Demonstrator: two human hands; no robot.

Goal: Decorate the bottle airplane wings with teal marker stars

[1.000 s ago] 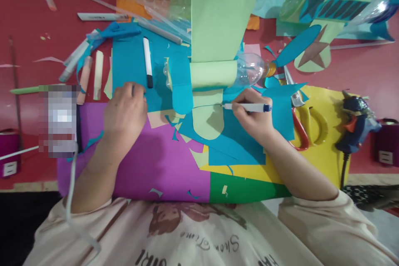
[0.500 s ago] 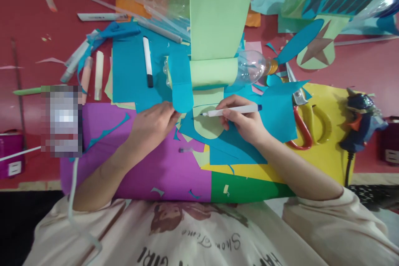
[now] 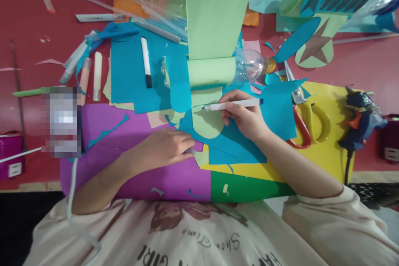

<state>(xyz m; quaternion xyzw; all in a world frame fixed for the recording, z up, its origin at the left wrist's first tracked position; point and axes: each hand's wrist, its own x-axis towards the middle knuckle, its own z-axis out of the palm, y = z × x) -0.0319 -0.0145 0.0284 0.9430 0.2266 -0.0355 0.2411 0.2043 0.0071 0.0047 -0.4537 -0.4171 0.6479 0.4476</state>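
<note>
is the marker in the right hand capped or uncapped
Uncapped: the marker in the right hand shows its bare dark tip at the pale green paper.

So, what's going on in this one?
The person's right hand holds a slim white marker with a dark blue end, its tip at a pale green, round-ended paper piece; whether it touches is unclear. The left hand is low over a purple sheet, its fingers at a small, blurred greyish object. Just beyond the paper piece, a clear plastic bottle lies on its side, partly wrapped in pale green paper.
</note>
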